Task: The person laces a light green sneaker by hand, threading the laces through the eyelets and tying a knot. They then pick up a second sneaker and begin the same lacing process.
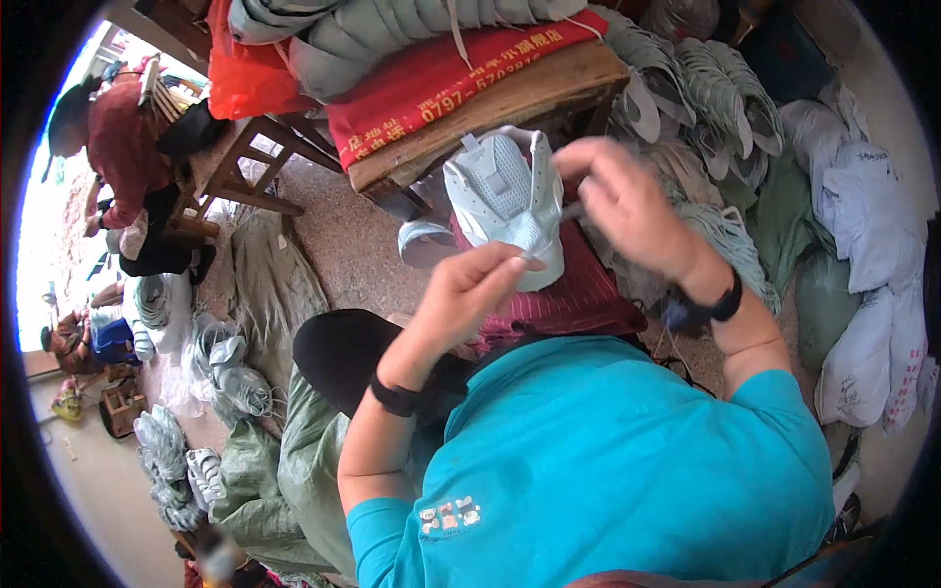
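Observation:
A pale grey-blue shoe upper with a mesh tongue and rows of eyelets rests over my lap, on a maroon striped cloth. At its lower front, my left hand is closed in a pinch, thumb and forefinger together against the upper. Whether a lace end is also between those fingertips is hidden. Beside the upper's right edge, my right hand is raised with bent fingers smeared by motion. I cannot make out anything in it.
In front stands a wooden bench with a red printed cloth and stacked grey uppers. More uppers and white sacks lie at right. Green sacks lie at left. Another person sits at the far left.

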`<move>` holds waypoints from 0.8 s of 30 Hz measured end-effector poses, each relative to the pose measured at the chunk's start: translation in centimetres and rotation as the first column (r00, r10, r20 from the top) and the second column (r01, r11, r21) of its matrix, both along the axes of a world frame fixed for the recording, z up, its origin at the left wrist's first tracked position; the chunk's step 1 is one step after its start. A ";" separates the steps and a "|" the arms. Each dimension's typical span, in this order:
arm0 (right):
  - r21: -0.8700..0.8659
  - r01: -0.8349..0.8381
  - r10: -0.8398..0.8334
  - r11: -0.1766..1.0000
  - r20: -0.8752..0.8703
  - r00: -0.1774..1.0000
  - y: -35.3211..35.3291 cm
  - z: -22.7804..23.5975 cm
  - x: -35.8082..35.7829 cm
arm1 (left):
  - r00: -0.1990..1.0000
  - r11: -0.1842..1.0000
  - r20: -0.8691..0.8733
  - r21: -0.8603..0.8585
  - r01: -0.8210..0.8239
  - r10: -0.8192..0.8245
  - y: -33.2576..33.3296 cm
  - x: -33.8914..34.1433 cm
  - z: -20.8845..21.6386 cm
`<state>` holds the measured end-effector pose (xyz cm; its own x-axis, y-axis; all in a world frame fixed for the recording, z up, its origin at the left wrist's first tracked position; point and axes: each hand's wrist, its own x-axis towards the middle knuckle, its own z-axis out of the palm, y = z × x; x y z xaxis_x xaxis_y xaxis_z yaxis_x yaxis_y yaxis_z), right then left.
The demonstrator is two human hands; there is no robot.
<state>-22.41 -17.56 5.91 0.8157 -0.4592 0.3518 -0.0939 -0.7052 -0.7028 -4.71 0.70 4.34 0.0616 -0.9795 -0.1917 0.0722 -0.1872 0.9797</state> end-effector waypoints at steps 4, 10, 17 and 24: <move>0.479 -0.225 0.242 0.849 0.026 0.970 4.1 0.8 2.0 | 0.997 0.998 -0.026 -0.014 -0.069 0.069 -1.4 -0.6 0.1; 0.376 -0.149 0.214 0.915 -0.139 0.967 0.8 -1.5 2.8 | 0.889 0.874 0.016 -0.197 -0.445 0.457 -2.0 0.8 -4.0; 0.359 0.288 -0.263 0.888 -0.116 0.958 -8.4 -12.4 4.2 | 0.827 0.826 0.025 -0.072 -0.559 0.561 -6.0 3.1 -8.7; 0.625 0.095 -0.194 0.775 0.092 0.977 -4.7 -7.7 7.5 | 0.698 0.641 -0.107 -0.317 -0.699 0.708 -5.4 2.1 -6.2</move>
<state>-14.93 -22.29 -1.75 0.6851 -0.7259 0.0610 -0.0229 -0.1052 -0.9942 -2.65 -4.70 -1.85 0.7573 -0.6412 0.1237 0.0283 0.2215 0.9748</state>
